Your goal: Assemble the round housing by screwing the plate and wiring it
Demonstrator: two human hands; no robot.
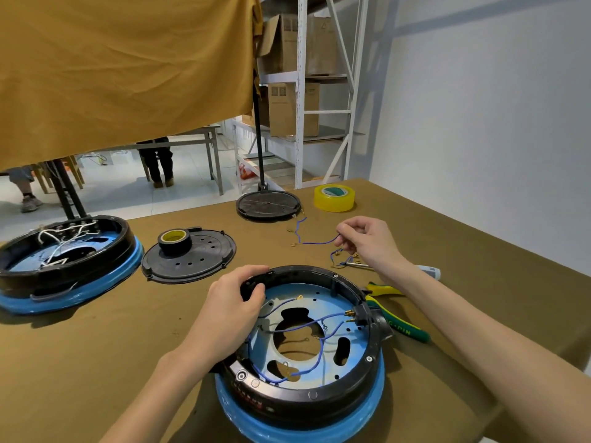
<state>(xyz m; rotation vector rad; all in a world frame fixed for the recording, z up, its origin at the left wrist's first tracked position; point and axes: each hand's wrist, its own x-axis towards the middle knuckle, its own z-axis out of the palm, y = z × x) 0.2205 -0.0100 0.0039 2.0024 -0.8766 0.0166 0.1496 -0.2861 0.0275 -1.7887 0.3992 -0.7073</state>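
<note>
Housing [307, 375] sits at the table's [96, 346] near edge; my left hand [235, 302] grips its rim, my right hand [367, 239] pinches a blue wire [315, 243].

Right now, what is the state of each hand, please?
Left hand: closed, gripping the rim of the round housing.
Right hand: closed, pinching a loose blue wire above the table.

So from my headcam I've just got two bare forearms in shot, no sleeves anywhere. My left hand [235, 302] and right hand [367, 241] are bare too. No gloves, rings or watch showing.
</note>
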